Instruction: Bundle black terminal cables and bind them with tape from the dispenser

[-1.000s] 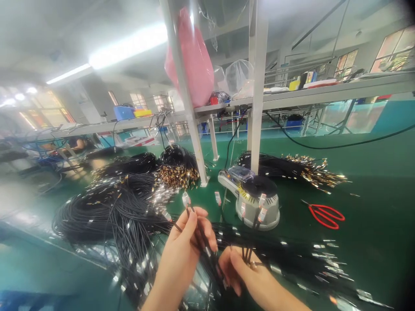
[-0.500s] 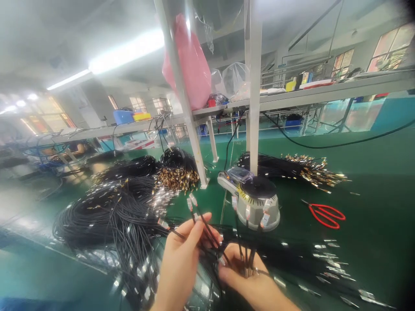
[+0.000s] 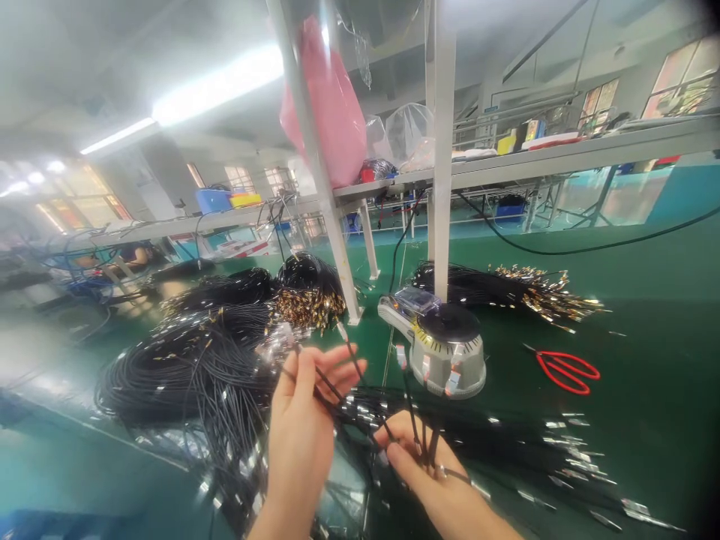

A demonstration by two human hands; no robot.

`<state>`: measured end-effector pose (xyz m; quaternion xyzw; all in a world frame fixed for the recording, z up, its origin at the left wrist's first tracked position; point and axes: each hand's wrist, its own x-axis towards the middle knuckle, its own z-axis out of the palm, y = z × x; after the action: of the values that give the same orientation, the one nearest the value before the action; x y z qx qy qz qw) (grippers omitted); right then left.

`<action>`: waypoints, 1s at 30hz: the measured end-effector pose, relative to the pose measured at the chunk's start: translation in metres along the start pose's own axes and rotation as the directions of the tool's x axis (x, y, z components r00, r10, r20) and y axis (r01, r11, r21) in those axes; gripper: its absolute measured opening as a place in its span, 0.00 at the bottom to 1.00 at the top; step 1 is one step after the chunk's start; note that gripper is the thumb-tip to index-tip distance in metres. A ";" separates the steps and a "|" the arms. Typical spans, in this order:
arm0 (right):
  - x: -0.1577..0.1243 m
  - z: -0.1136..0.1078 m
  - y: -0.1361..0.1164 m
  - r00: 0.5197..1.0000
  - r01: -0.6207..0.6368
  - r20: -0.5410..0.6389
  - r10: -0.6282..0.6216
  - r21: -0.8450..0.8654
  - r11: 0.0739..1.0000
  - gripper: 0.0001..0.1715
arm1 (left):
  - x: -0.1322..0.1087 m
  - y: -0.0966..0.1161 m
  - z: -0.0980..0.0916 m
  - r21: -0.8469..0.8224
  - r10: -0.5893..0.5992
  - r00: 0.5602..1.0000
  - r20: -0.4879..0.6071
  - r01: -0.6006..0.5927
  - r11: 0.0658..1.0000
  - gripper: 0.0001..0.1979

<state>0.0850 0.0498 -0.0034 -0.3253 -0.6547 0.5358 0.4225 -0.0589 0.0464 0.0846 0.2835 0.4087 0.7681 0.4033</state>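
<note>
My left hand (image 3: 307,405) is closed loosely on black cables, its thumb across them and the other fingers partly stretched. One cable end (image 3: 342,330) with a pale tag sticks up above its fingers. Lower and to the right, my right hand (image 3: 419,465) grips several black cables (image 3: 412,409), whose white-and-orange tagged ends (image 3: 401,356) point upward. Some cables run between the two hands. Behind my right hand stands a round grey tape dispenser (image 3: 447,360) with a black top. A large heap of black cables (image 3: 185,367) lies left of my left hand.
Red-handled scissors (image 3: 568,371) lie on the green surface (image 3: 635,352) at right. White posts (image 3: 444,165) rise behind the dispenser. Another cable bundle (image 3: 466,285) with gold ends lies behind it. A pink bag (image 3: 329,105) sits on the shelf (image 3: 590,154).
My left hand has moved left and slightly up, away from my right hand, and its fingers have spread. My right hand stays nearly in place, still holding its cables.
</note>
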 end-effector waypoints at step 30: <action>0.011 -0.011 -0.016 0.972 -0.088 0.224 0.070 0.072 0.994 0.10 | -0.008 -0.012 -0.002 0.340 -0.351 0.888 0.297 0.245 0.908 0.11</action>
<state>0.0906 0.0611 0.0155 -0.2722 -0.6618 0.6111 0.3384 -0.0522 0.0430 0.0726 0.4056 0.4784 0.5638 0.5374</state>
